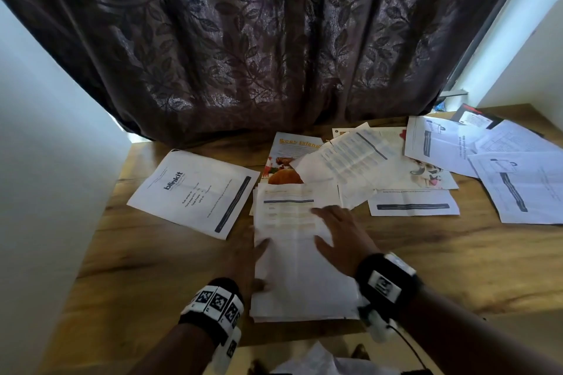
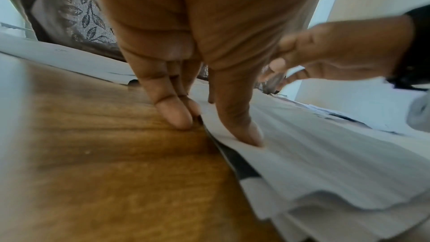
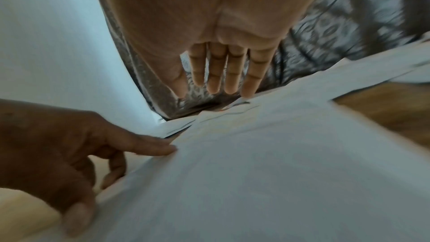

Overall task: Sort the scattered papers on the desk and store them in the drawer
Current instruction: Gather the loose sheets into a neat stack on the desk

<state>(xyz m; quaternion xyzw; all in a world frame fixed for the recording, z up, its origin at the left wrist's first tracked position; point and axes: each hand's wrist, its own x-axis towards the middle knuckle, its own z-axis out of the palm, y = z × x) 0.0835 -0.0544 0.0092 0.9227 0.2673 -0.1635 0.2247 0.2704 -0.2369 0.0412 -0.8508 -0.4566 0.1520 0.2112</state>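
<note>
A stack of white papers (image 1: pixel 301 277) lies on the wooden desk (image 1: pixel 152 268) close to its front edge. My left hand (image 1: pixel 253 256) lies along the stack's left edge. In the left wrist view its fingertips (image 2: pixel 179 119) touch the desk beside the stack (image 2: pixel 325 163), and its thumb (image 2: pixel 244 132) presses on the top sheet. My right hand (image 1: pixel 332 228) is spread flat over the far part of the stack, fingers (image 3: pixel 232 76) straight above the paper (image 3: pixel 256 172) and holding nothing. No drawer is in view.
Loose sheets lie farther back: a "blinkit" printout (image 1: pixel 195 192) on the left, a colourful flyer (image 1: pixel 289 158) in the middle, and several overlapping white pages (image 1: pixel 502 161) to the right. A dark leaf-patterned curtain (image 1: pixel 274 39) hangs behind the desk. A white wall (image 1: pixel 45 161) stands at the left.
</note>
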